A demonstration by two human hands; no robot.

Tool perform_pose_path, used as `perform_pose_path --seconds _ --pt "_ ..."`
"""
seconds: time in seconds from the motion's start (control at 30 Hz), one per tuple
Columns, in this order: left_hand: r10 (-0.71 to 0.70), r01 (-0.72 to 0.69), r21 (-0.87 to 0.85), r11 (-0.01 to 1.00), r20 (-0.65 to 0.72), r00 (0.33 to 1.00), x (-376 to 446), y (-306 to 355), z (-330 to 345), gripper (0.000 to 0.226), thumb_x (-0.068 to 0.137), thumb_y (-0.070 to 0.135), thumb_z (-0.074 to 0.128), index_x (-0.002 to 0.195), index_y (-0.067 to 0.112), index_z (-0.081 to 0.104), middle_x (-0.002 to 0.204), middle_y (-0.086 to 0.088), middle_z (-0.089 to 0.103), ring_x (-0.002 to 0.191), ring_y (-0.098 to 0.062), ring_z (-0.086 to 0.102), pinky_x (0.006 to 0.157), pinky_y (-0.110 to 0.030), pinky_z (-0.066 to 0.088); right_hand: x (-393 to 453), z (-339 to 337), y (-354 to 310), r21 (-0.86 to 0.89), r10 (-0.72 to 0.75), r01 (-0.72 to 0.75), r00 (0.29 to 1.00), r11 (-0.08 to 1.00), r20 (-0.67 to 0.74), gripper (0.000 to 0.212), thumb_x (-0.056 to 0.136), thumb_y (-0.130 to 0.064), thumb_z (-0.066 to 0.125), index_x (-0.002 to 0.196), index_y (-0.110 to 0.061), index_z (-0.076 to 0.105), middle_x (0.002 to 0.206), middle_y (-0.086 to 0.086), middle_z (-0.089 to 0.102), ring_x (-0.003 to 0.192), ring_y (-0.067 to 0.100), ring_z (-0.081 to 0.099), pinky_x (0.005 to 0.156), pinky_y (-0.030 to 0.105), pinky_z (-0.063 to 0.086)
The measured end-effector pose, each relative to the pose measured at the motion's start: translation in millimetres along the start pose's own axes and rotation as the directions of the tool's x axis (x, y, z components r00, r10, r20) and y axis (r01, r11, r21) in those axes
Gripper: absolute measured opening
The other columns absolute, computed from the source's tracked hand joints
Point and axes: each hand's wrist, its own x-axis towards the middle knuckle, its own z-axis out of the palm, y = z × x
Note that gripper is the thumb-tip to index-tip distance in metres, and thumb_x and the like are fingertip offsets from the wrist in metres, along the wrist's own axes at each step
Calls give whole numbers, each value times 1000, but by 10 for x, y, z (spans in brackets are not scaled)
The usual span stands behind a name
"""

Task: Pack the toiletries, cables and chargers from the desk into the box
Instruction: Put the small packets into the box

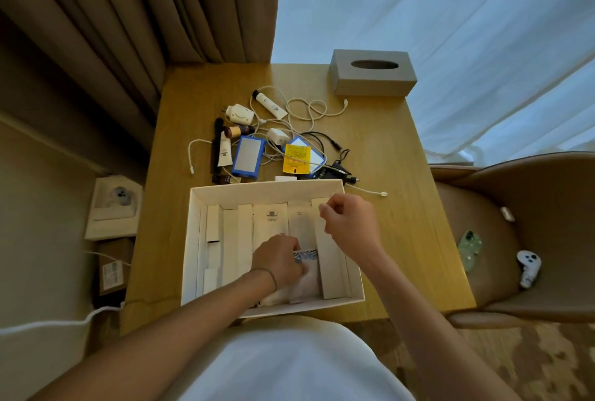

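Observation:
An open white box (196, 239) stands at the desk's near edge, with several white packets standing in it. My left hand (280, 259) is down inside the box, closed on a white pouch (306, 284) with a blue-patterned item at its top. Above the box's right side my right hand (351, 223) hovers with its fingers pinched; nothing shows between them. Behind the box lie a blue power bank (248, 157), a yellow packet (296, 159), two white tubes (270, 104) (224, 151), a brown bottle (238, 131), white chargers (239, 115) (277, 136), tangled white cables (306, 111) and a black cable (335, 169).
A grey tissue box (373, 74) sits at the desk's far right corner. To the right is a tan chair (515, 304) holding a green phone (470, 249) and a white controller (528, 267). A wall socket (117, 204) and curtains are at the left.

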Motion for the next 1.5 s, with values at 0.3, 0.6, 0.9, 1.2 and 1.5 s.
perform_pose_path --seconds 0.3,0.6,0.9,1.2,1.5 --pt "201 -170 181 969 -171 964 -9 42 -154 29 89 45 58 110 26 63 103 4 60 93 -17 59 72 -32 50 391 -207 -154 43 -35 35 999 998 -1 22 95 -24 63 77 -14 71 64 2 69 65 23 67 63 42 56" --pt "315 -321 54 946 -404 859 -17 120 -1137 17 88 46 54 87 32 64 73 16 56 67 -3 54 59 -21 48 1484 22 -290 -184 -51 71 992 980 112 18 92 -15 57 88 -14 74 79 5 73 73 24 68 64 33 53" --pt "-13 -85 -186 979 -473 881 400 -194 -1627 10 95 27 59 88 31 66 76 12 66 73 -4 63 65 -33 59 2086 508 -219 -481 -205 283 956 830 209 38 84 -14 70 122 -21 66 113 4 68 98 22 62 80 35 56" --pt "-277 177 -275 945 -386 880 796 -682 -1775 12 93 25 62 84 32 64 82 12 67 78 -7 65 75 -38 61 2306 538 -103 -409 -136 212 969 887 206 32 81 -9 73 112 -15 65 114 9 67 99 27 60 78 36 52" --pt "-380 319 -225 921 -338 861 1288 -993 -1839 8 93 21 61 91 27 64 94 6 68 84 -13 64 74 -32 57 2175 342 -425 20 -49 48 996 999 69 14 93 -17 69 107 -14 71 87 -3 67 70 4 59 55 20 40"
